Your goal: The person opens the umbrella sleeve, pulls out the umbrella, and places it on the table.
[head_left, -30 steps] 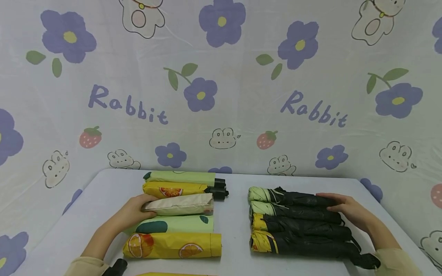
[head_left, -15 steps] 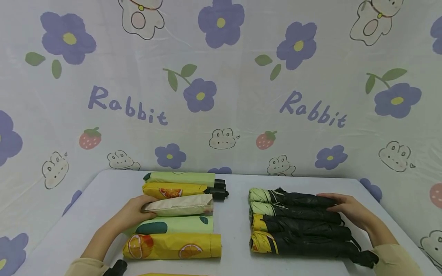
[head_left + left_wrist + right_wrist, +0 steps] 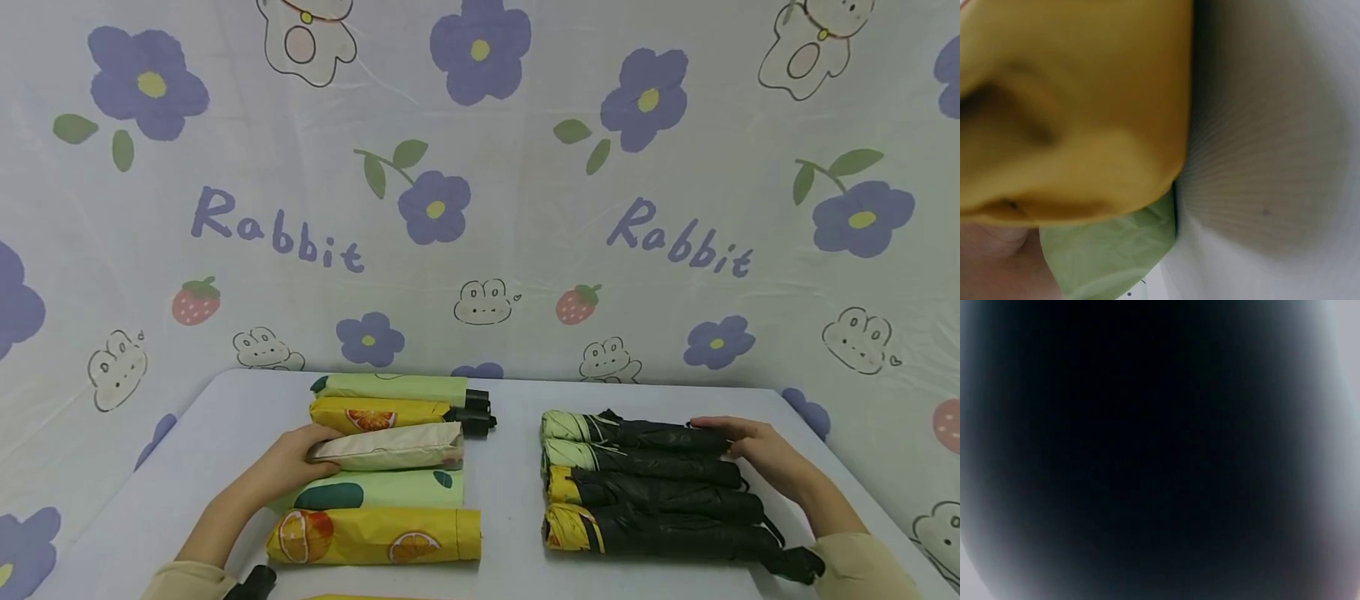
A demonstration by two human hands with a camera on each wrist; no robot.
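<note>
My left hand (image 3: 288,462) grips the left end of a cream umbrella sleeve (image 3: 390,446), thumb on the near side and fingers on the far side. Just in front lie a light green sleeve (image 3: 405,487) and a yellow sleeve with orange slices (image 3: 360,535). On the right side, several black folded umbrellas with green or yellow tips lie in a row. My right hand (image 3: 768,457) holds the right end of the farthest folded umbrella (image 3: 652,432) between thumb and fingers. The left wrist view shows yellow fabric (image 3: 1085,125) up close; a blurred dark shape (image 3: 1147,450) fills the right wrist view.
Behind the cream sleeve lie a yellow sleeved umbrella (image 3: 382,412) and a light green one (image 3: 397,385), black handles pointing right. A black handle end (image 3: 257,581) shows by the left sleeve. The white table (image 3: 510,467) meets a patterned curtain (image 3: 525,208) at its back edge.
My right thumb has shifted slightly to the right along the umbrella's end. The left hand and the sleeves stay where they were.
</note>
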